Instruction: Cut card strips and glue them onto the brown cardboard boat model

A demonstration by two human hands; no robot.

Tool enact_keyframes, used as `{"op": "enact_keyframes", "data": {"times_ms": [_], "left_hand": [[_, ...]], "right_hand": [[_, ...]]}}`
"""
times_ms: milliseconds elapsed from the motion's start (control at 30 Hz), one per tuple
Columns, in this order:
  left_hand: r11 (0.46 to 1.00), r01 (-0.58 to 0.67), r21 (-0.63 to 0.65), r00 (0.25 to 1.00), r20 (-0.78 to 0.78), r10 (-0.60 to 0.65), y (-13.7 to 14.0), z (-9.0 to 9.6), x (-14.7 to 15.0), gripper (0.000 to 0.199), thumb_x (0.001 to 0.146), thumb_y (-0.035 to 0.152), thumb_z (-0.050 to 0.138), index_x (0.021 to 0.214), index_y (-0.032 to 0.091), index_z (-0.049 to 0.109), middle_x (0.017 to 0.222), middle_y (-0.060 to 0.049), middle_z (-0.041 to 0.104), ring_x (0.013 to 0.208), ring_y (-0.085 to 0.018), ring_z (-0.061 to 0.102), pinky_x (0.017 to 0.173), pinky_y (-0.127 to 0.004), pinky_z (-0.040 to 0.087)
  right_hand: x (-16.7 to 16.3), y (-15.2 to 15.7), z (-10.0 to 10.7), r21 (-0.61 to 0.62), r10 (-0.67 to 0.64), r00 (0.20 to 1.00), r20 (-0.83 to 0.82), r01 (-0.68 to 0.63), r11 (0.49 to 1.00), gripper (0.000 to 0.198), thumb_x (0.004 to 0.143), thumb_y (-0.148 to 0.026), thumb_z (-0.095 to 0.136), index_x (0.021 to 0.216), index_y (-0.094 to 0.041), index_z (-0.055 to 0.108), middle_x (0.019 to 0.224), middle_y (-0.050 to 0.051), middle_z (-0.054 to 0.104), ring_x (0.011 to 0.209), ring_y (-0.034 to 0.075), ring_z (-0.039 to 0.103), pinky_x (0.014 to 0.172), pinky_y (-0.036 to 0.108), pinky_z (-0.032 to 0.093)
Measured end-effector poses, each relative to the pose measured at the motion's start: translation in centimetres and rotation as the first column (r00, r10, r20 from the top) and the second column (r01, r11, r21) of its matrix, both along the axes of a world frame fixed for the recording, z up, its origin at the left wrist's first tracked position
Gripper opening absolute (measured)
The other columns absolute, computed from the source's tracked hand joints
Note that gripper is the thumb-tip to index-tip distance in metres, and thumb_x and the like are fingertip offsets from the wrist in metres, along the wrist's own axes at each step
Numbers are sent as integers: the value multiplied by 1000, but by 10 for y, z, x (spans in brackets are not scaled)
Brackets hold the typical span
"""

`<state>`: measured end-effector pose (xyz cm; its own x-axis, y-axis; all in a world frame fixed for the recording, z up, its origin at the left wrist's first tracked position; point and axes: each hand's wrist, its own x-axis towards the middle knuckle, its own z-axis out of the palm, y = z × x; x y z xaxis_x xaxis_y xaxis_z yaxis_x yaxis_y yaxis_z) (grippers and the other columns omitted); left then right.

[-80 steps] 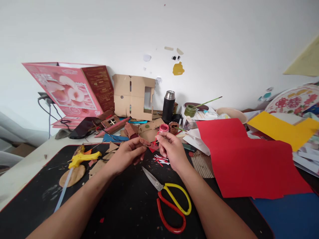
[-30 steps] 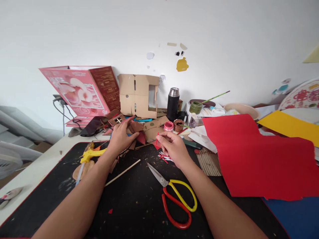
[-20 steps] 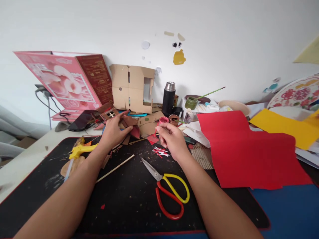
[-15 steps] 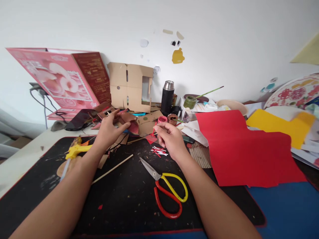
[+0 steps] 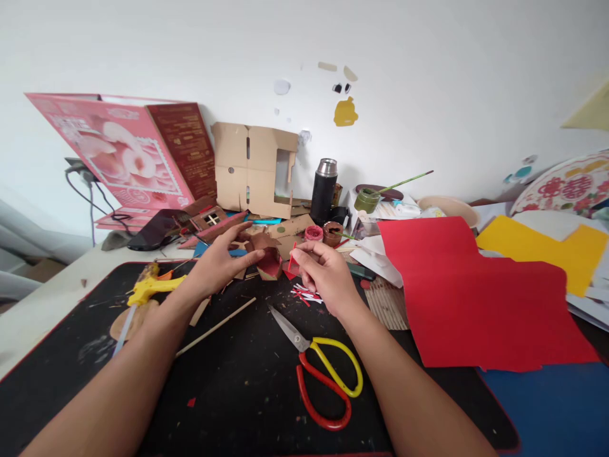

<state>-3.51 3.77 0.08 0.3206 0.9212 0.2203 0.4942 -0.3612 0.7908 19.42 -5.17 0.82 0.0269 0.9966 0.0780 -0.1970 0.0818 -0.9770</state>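
My left hand (image 5: 223, 261) has its thumb and fingers around the edge of a small folded cardboard piece (image 5: 270, 266), brown outside and red inside. Its far fingertips are partly hidden. Between thumb and forefinger of my right hand (image 5: 328, 273), a thin red paper strip (image 5: 292, 254) is pinched upright. Just below that hand lies a little pile of red and white strips (image 5: 306, 294). Scissors (image 5: 304, 348) with one red and one yellow handle rest on the black mat (image 5: 228, 393), blades slightly parted.
A yellow glue gun (image 5: 147, 289) and a thin wooden stick (image 5: 216, 327) lie at the left. Paint jars (image 5: 314, 233), a black flask (image 5: 323, 193) and a cardboard panel (image 5: 259, 168) stand behind. Red sheet (image 5: 476, 304) covers the right side; a pink box (image 5: 124, 152) leans back left.
The small cardboard piece has come nearer and rightward with my left hand, showing more of its red inside. My right hand keeps its pinch on the strip. The view has shifted slightly.
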Motion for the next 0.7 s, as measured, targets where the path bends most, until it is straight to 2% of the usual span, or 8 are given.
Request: {"op": "enact_keyframes", "data": {"times_ms": [233, 433, 700], "left_hand": [[996, 87, -11, 996, -13, -87, -17, 9, 10, 85, 83, 67, 77, 153, 23, 57, 138, -13, 72, 127, -34, 67, 113, -50, 52], [995, 100, -20, 995, 21, -100, -21, 9, 11, 85, 85, 64, 77, 156, 23, 56, 147, -14, 67, 127, -34, 66, 114, -49, 50], [993, 115, -13, 992, 48, -114, -23, 11, 10, 84, 86, 62, 76, 156, 23, 55, 143, -15, 69, 127, -34, 67, 114, -52, 49]], "right_hand": [[-1, 1, -2, 18, 15, 999, 35, -15, 1000, 33, 86, -53, 81, 88, -22, 69, 52, -8, 53, 41, 9, 39, 41, 23, 26], [-5, 1, -6, 25, 32, 993, 110, -35, 999, 31, 86, -51, 80, 87, -22, 69, 58, -6, 55, 45, 10, 43, 43, 23, 31], [-3, 1, -9, 30, 10, 985, 174, -15, 999, 29, 89, -49, 78, 88, -22, 68, 59, -6, 55, 44, 10, 41, 42, 24, 29]]}}
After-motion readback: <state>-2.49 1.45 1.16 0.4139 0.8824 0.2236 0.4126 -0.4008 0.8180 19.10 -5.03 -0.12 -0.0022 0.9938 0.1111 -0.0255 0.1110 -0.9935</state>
